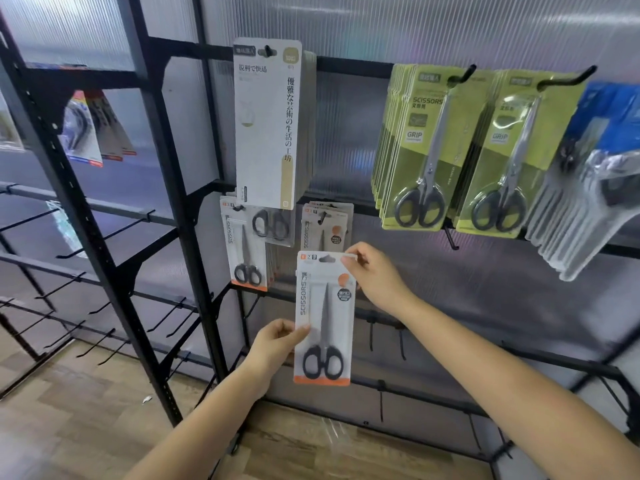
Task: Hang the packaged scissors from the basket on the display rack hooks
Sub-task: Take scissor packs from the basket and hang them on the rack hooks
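Holding the white-and-orange carded pack of black-handled scissors (323,318) upright in front of the black metal display rack (162,216), you have it at two points for a reason. Your right hand (375,277) pinches the top right corner of the card, just beside the hang slot, so that corner can steer the slot. Your left hand (277,344) pinches the left edge lower down, near the handles, which keeps the card from swinging or twisting. Each grip is pressed onto the card, thumb in front, fingers behind.

The pack hangs in the air, touching no hook, just below the short stack of matching white-and-orange scissor cards (327,225) already on a hook. That is likely your target, since like goes with like there. A second group of the same cards (247,244) hangs to the left, under the tall white card with Japanese lettering (268,123). The green carded scissors (426,147) occupy the upper right hooks.

The slot sits lower than the hook tip, so the next move probably calls for lifting the card and tilting its top toward the rack. Your right thumb is close to the slot; mind that it does not block the hook. The basket is not in view.
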